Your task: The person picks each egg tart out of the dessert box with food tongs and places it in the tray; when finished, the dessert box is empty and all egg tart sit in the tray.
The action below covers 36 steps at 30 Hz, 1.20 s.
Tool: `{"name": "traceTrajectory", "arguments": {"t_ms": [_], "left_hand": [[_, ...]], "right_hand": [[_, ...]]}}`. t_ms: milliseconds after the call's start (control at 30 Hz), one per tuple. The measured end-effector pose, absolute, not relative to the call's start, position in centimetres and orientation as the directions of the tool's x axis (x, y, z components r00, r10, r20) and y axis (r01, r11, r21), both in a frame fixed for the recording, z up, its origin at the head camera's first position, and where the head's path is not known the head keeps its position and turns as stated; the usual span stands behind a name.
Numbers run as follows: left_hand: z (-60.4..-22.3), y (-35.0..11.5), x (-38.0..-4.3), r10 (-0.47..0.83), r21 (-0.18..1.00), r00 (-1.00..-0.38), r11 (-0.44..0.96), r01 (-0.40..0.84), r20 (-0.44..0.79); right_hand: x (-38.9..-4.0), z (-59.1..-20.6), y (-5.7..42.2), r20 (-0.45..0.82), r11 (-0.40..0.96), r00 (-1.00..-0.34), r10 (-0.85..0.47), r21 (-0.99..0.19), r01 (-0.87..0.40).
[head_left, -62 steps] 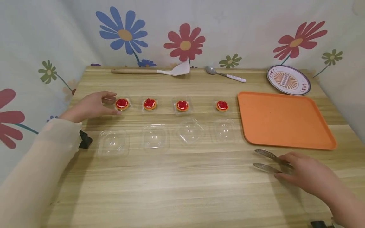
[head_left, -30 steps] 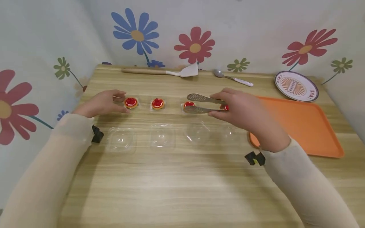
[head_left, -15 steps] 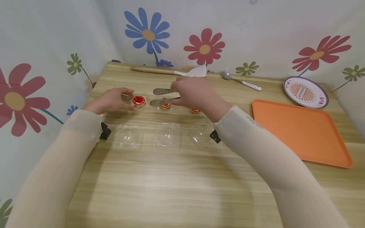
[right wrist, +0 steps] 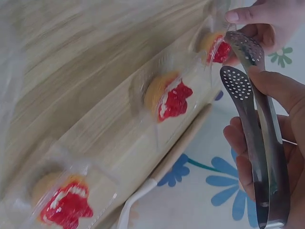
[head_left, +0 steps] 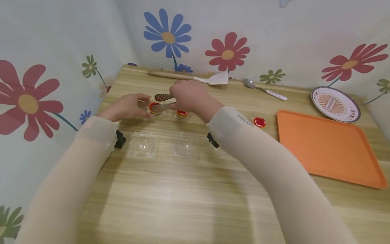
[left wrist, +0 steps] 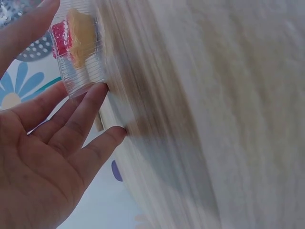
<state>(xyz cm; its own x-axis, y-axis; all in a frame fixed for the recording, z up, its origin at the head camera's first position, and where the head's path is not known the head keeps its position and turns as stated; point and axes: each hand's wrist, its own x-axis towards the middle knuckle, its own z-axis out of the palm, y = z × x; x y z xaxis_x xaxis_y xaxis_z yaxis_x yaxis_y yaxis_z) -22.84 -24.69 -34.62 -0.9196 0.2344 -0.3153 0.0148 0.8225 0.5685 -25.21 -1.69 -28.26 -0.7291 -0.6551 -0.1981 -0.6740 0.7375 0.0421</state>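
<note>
A row of small red-topped tarts sits in clear plastic boxes with domed lids laid open. My left hand (head_left: 129,106) holds the leftmost box (left wrist: 76,88) between thumb and fingers, with its tart (left wrist: 82,38) inside. My right hand (head_left: 190,98) grips perforated metal tongs (right wrist: 267,157), their two heads apart over that tart; one head overlaps it in the head view. The second tart (right wrist: 169,98) and third tart (right wrist: 64,202) sit along the row in the right wrist view. My right arm hides the third in the head view. A fourth tart (head_left: 259,122) lies further right.
Nearer me lie the clear lids (head_left: 142,146), some partly behind my right sleeve. An orange tray (head_left: 329,149) stands at right, a patterned plate (head_left: 336,104) behind it. A wooden-handled spatula (head_left: 217,78) and a spoon (head_left: 265,89) lie along the back by the flowered curtain.
My right hand has carried the tongs from beside the tray leftward across the row to the leftmost tart. The left hand stays at its box, while the head view has turned right.
</note>
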Motion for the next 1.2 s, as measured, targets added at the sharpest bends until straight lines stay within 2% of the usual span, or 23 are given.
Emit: {"name": "traceTrajectory", "arguments": {"t_ms": [367, 800, 1200], "left_hand": [[-34.3, -23.5, -23.0, 0.236, 0.571, -0.917, 0.821, 0.011, -0.321], [-34.4, -23.6, -23.0, 0.221, 0.568, -0.920, 0.823, -0.002, -0.324], [-34.6, -24.5, -22.7, 0.211, 0.592, -0.923, 0.805, -0.023, -0.322]], "right_hand": [[-25.3, -28.5, -2.8, -0.208, 0.759, -0.758, -0.618, 0.092, -0.644], [-25.5, -28.6, -4.0, -0.259, 0.764, -0.755, -0.603, 0.085, -0.640], [-25.4, -29.1, -5.0, -0.237, 0.749, -0.740, -0.630, 0.067, -0.659]]}}
